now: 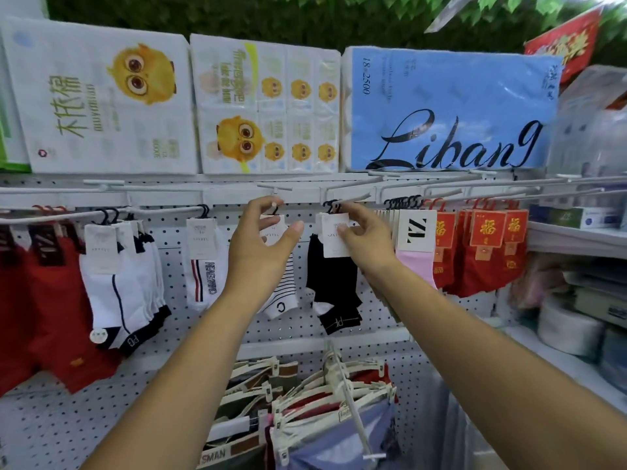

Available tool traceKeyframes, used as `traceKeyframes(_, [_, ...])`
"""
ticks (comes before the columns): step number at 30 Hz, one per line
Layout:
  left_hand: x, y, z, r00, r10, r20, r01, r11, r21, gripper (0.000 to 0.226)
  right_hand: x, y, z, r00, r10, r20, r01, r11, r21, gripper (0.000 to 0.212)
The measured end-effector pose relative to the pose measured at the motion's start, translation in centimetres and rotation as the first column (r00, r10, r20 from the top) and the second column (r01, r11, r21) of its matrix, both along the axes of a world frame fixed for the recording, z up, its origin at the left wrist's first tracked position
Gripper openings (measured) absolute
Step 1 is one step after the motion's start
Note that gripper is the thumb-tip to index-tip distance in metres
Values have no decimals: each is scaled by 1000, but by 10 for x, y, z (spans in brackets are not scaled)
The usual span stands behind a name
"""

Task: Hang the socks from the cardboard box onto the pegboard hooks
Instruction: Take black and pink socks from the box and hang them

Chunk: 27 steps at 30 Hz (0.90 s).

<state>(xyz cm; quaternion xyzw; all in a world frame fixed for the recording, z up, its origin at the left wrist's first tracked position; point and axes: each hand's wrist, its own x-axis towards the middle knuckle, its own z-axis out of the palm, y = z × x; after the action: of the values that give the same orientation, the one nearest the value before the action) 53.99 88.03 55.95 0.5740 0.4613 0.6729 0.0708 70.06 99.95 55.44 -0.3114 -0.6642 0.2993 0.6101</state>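
Dotted white pegboard, black white-toed socks with white card label.

We stand in a shop: a pegboard bears hooks hung with carded socks, packs of tissue paper line the shelf above, and stocked side shelves adjoin.

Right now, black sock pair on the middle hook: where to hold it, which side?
Pinch the white card header of the black sock pair by its right edge, from the front. The card lies flat and faces outward; the fabric below hangs limp. Its hook points toward the camera, so it likely slides off frontward.
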Motion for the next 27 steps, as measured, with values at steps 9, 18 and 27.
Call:
traceKeyframes(9, [-15,-11,-5,996,-42,-84,38,998,-47,46,4,-34,0,992,-126,6,126,992,21,46])
traceKeyframes(18, [-21,-75,-66,953,20,-301,-67,987,-148,50,37,-131,-51,981,-2,195,-12,997,70,42])
traceKeyframes(27, [0,-193,-157,925,53,-375,-211,895,-394,59,73,-222,-159,827,208,523,-197,977,-77,52])
